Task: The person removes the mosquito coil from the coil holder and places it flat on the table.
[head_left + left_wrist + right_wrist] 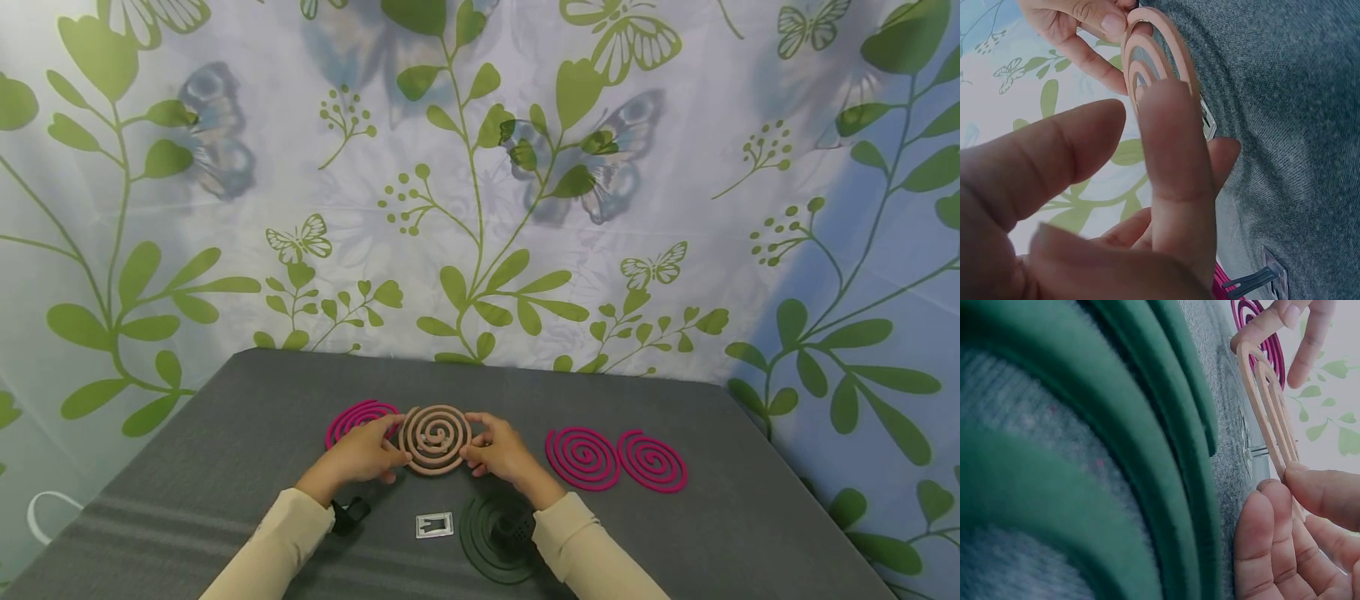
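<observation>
A tan mosquito coil (435, 440) is held tilted in the middle of the table, over a small metal coil stand (1250, 453) with a raised prong. My right hand (501, 450) pinches the coil's right edge between thumb and fingers. At the left edge is my left hand (360, 454), one fingertip touching the coil and the other fingers spread apart. Behind the left hand lies a pink mosquito coil (352, 417), partly hidden by it. In the left wrist view, a metal stand (1260, 281) with an upright prong shows beside that pink coil.
Two pink coils, a nearer one (583, 458) and a farther-right one (654, 462), lie side by side on the grey cloth-covered table (712, 533). A dark green coil (480, 542) lies under the right wrist, beside a flat metal stand (434, 525). Behind hangs a leaf-patterned curtain (510, 217).
</observation>
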{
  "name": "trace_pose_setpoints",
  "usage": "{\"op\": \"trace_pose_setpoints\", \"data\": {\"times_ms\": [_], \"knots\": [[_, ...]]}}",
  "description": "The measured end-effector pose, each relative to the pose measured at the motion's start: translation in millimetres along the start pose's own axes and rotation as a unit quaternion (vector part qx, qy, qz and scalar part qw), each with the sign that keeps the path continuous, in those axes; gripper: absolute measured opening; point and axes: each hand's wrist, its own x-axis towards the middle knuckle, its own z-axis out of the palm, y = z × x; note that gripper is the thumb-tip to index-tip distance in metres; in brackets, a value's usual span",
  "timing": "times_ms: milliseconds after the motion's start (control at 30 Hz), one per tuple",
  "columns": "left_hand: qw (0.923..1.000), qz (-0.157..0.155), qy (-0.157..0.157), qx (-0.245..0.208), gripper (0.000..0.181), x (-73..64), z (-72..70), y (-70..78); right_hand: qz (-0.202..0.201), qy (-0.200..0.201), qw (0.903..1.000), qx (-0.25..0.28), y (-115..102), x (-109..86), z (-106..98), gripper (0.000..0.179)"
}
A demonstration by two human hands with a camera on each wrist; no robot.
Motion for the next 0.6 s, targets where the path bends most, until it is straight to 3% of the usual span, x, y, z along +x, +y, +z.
{"op": "trace_pose_setpoints", "data": {"times_ms": [600], "knots": [[0.999, 0.019, 0.028, -0.031, 0.068, 1.3, 2.1, -2.1, -0.008, 0.008, 0.9997, 0.021, -0.7, -0.7, -5.0, 0.061]]}}
